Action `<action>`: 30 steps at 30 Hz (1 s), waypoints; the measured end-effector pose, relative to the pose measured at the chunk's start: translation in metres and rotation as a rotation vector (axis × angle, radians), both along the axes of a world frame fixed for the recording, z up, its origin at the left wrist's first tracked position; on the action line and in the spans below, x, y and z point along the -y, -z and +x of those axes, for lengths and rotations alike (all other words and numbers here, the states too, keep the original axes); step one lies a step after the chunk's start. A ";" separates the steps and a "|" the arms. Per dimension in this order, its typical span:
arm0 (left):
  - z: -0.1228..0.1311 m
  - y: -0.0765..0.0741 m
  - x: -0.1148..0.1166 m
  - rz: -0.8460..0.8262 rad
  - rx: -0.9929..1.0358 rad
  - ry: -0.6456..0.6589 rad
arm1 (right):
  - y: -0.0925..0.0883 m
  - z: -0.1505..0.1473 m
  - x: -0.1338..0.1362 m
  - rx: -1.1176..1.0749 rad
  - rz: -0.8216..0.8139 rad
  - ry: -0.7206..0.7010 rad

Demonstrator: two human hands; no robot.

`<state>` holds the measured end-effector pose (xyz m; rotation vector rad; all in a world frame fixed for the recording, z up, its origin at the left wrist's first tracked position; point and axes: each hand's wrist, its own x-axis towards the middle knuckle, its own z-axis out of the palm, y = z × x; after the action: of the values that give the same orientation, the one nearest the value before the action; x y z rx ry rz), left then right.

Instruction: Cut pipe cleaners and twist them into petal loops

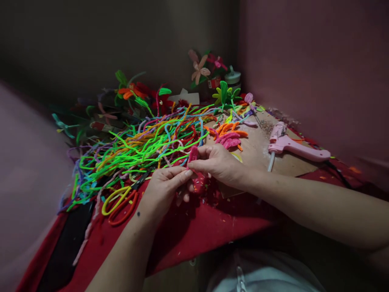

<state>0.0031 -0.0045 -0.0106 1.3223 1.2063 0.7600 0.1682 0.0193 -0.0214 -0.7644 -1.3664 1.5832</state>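
Note:
My left hand [165,186] and my right hand [217,162] meet over a red cloth [194,231], both pinching a pink pipe cleaner [197,170] bent into a loop. The right fingers grip its upper part, the left thumb and forefinger hold it from the left. Just behind lies a big tangle of green, orange, blue and purple pipe cleaners [136,150]. Folded pink and orange petal pieces [229,138] rest beyond my right hand.
A pink glue gun [291,146] lies on a brown cardboard sheet [261,158] at the right. Scissors with yellow and orange handles [120,202] lie left of my left hand. Finished pipe-cleaner flowers [200,71] stand at the back by the wall. A dark flat object [68,243] sits at the lower left.

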 end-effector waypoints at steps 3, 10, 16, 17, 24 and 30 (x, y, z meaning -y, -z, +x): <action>0.002 -0.001 0.003 0.058 -0.014 -0.001 | 0.003 -0.001 -0.002 0.052 0.045 0.030; 0.012 0.013 0.007 0.733 -0.566 -0.160 | 0.009 -0.007 0.001 0.151 0.166 0.200; 0.011 0.015 0.005 0.766 -0.595 -0.098 | 0.008 -0.007 0.002 0.133 0.117 0.193; 0.011 0.013 0.004 0.682 -0.544 -0.094 | 0.008 -0.007 0.001 0.110 0.102 0.182; 0.011 0.002 0.004 0.349 -0.287 -0.113 | 0.010 -0.004 -0.007 -0.029 -0.040 0.073; 0.009 0.001 0.001 0.154 -0.194 0.014 | 0.006 -0.001 -0.010 0.004 -0.020 0.066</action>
<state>0.0118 -0.0054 -0.0114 1.5581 1.3099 0.7394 0.1676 0.0294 -0.0272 -0.8163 -1.3169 1.5466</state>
